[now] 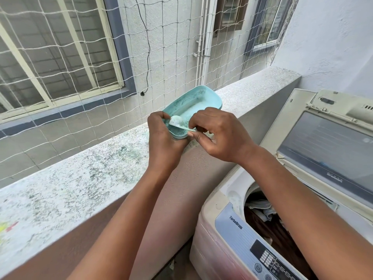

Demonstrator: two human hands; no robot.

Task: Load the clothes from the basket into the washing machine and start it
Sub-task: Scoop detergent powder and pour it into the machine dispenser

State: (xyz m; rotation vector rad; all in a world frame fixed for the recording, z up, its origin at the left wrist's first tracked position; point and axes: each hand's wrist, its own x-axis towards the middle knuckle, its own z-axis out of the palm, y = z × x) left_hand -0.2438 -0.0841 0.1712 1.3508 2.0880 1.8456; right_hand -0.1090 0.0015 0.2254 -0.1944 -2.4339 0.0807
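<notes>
A turquoise plastic detergent box (193,104) rests tilted on the balcony ledge (80,178), with powder in its near end. My left hand (163,138) grips the box's near corner. My right hand (220,136) pinches the handle of a small pale scoop (177,122) whose bowl lies in the powder. At lower right stands the top-loading washing machine (222,219); its lid (327,150) is raised and dark and grey clothes (268,221) fill the drum. No basket is in view.
The machine's control panel (264,257) faces me at the bottom right. A rope safety net (101,67) spans the opening beyond the ledge, with a neighbouring building's windows behind it. A white wall closes the right side.
</notes>
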